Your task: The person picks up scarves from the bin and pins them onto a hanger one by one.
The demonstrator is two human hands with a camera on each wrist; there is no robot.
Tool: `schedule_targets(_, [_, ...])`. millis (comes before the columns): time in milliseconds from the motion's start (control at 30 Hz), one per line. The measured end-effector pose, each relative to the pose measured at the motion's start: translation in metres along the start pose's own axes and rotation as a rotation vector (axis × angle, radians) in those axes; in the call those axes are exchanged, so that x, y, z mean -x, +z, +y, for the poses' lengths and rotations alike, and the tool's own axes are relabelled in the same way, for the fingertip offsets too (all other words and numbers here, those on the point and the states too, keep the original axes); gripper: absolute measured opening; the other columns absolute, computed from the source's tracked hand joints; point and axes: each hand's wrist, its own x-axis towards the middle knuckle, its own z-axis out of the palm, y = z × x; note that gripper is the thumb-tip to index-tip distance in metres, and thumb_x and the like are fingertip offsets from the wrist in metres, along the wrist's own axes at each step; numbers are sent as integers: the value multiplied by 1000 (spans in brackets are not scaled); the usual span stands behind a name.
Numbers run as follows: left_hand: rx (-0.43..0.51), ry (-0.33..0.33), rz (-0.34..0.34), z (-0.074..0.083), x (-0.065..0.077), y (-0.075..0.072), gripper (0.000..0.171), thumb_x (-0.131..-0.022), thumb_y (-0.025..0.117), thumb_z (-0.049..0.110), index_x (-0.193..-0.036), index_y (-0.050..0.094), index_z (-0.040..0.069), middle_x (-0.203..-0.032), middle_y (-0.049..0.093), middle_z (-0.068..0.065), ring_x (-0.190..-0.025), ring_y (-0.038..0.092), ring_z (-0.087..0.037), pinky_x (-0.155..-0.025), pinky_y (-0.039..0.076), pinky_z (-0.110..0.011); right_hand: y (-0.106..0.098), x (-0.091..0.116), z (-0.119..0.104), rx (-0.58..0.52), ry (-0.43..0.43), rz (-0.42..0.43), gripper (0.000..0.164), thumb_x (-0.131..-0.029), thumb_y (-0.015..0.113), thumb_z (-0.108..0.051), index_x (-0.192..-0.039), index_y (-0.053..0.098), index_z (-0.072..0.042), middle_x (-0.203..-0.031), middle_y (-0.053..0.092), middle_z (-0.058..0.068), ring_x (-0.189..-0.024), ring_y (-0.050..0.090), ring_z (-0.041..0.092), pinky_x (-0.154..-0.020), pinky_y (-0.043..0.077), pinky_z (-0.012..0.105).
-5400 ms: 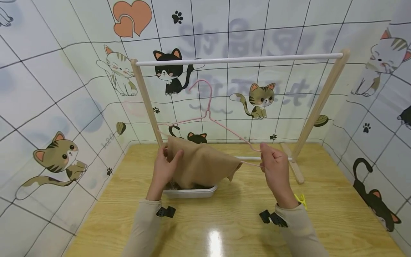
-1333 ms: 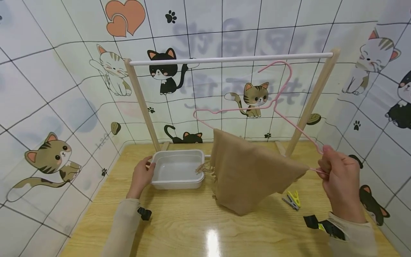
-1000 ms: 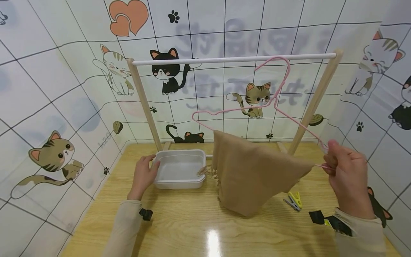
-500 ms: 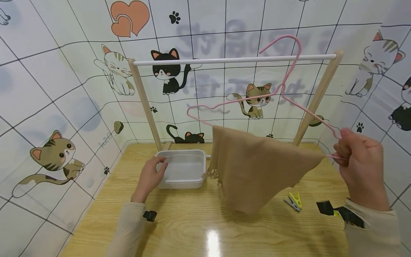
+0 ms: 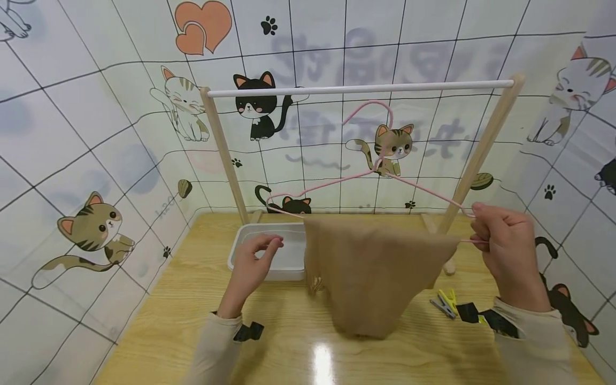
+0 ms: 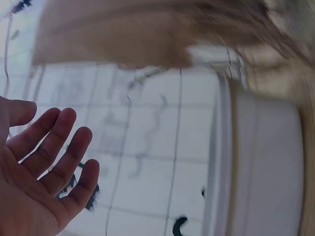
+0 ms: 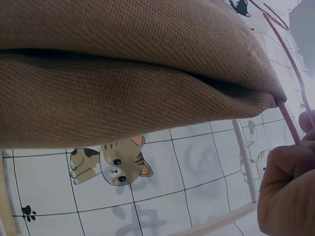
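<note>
My right hand grips the right end of a pink wire hanger in the head view. Over its bottom bar hangs a brown fringed scarf, draped in folds. The hanger's hook stands just below the rack's top rail, touching nothing. In the right wrist view the scarf's woven folds reach close to the gripping fingers. My left hand, fingers relaxed and holding nothing, is over the white plastic tub, left of the scarf. The left wrist view shows its fingers spread apart from the scarf.
A drying rack with a white top rail and wooden legs stands behind. Yellow and grey clothes pegs lie on the wooden table, near my right wrist. Cat-patterned walls enclose the table on three sides.
Over the last half second the hanger and scarf have come down and left, the hook dropping below the rail. My left hand, earlier at the tub's rim, has moved right, nearer the scarf.
</note>
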Motion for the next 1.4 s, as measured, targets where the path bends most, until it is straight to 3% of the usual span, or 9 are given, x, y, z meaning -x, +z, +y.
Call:
schedule_targets(100, [75,4,10,18,1,13,19,-102,65,16,-113,76,6,-107,77,-7,-102,71,-24,-87,56,-37,6,0,7,0,-1,-10,40,-102,60,-7,-63,58,2,-58,20,5,-52,14,20,-46,11,36])
schedule_targets(233, [152,-41,84,31,0,30,21,-100,68,19,-114,75,6,-110,76,-8,-104,71,-23,-91,57,-40,13,-1,14,13,3,-2,41,-102,60,-6,-62,58,2,-58,21,6,-52,14,21,-45,11,36])
schedule_targets(367, [218,-100,171,34,0,44,21,-97,72,17,-113,74,3,-107,76,-11,-104,71,-24,-90,57,-42,18,-1,20,34,4,-5,42,-102,60,-7,-61,57,0,-57,21,6,-51,14,22,-46,11,36])
schedule_targets(500, [285,-185,179,33,-2,53,27,-95,75,18,-116,71,1,-108,74,-15,-103,69,-22,-92,55,-42,22,-1,23,28,11,-1,40,-102,62,-7,-62,58,-1,-57,21,6,-52,14,22,-46,11,36])
schedule_targets(633, [326,-267,164,33,-4,55,25,-93,78,23,-106,73,2,-100,73,-14,-90,67,-16,-83,54,-33,25,0,26,59,29,2,40,-101,63,-9,-62,59,-2,-56,22,5,-51,15,21,-46,13,36])
schedule_targets(767, [367,-296,148,37,-3,53,24,-92,79,23,-101,75,2,-94,74,-11,-82,67,-11,-73,53,-24,26,0,28,98,38,-2,35,-101,64,-10,-67,65,-6,-55,25,3,-49,19,20,-46,15,36])
schedule_targets(1133, [385,-255,187,41,-6,49,22,-93,78,25,-93,77,3,-82,72,-2,-73,64,-10,-65,51,-23,26,2,30,67,30,-12,44,-102,63,-12,-59,54,-2,-56,18,6,-51,12,22,-45,10,36])
schedule_targets(1267, [403,-282,130,44,-5,48,24,-94,76,29,-94,75,4,-84,70,0,-76,61,-11,-67,50,-24,25,2,29,61,44,-1,48,-102,64,-13,-58,49,-1,-56,19,5,-51,13,22,-46,11,37])
schedule_targets(1400, [457,-397,-19,41,-2,50,30,-95,75,30,-108,74,3,-95,70,0,-89,62,-13,-79,51,-28,24,1,28,59,63,12,44,-101,65,-13,-60,55,-3,-55,22,5,-51,15,22,-47,13,37])
